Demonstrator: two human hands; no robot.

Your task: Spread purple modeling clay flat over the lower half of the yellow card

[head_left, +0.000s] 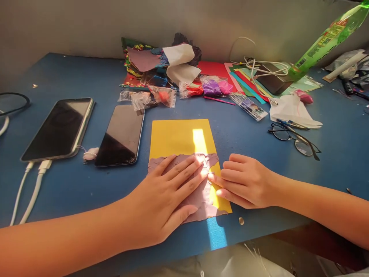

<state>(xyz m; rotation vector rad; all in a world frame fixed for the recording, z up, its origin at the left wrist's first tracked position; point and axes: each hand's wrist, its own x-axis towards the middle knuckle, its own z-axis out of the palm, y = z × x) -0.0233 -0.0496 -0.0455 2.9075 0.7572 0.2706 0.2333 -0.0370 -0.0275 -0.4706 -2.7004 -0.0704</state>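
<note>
A yellow sheet of paper or card lies on the blue table, its lower part covered by a thin, uneven layer of mauve modelling clay. My left hand rests flat on the clay with its fingers spread, hiding much of it. Beside the sheet's right edge is my right hand. Its index fingertip touches the clay's ragged edge near my left fingertips, while the thumb lies apart over a bare yellow strip. The other fingers of that hand are curled, and nothing shows between them. Bright sunlight crosses the sheet.
Two phones lie left, one with white cables. Behind the sheet are clay packets, a decorated craft piece and coloured papers. Eyeglasses and a leaning green bottle are at right.
</note>
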